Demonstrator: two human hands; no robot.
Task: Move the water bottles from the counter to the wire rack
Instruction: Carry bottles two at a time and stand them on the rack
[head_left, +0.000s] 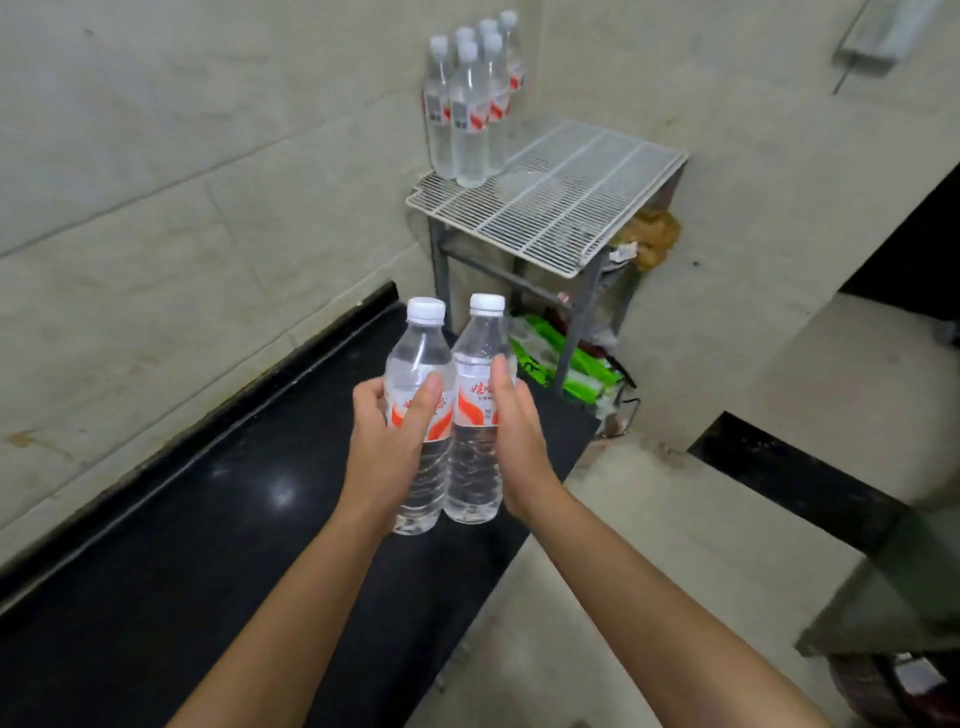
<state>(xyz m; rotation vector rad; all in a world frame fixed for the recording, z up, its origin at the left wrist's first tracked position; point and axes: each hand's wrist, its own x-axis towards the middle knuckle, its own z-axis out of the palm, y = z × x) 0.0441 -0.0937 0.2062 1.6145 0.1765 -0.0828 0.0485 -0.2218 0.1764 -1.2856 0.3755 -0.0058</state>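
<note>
You are well along. 6 bottles (470, 114) are already standing on the wire rack (571, 197), bunched at its 11 o'clock corner against the wall. You are holding 2 more above the black counter (208, 519). Your left hand (384, 441) is curling fingers and thumb round the left bottle (418, 364), and your right hand (519, 436) is gripping the right bottle (478, 353) from its 3 o'clock side. The rack is sitting at 1 o'clock from your hands. No other bottles are showing on the counter, so these 2 are probably the last.

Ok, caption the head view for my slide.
Left hand grips one water bottle, right hand a second bottle, at the black counter; more bottles stand on the wire rack.
</note>
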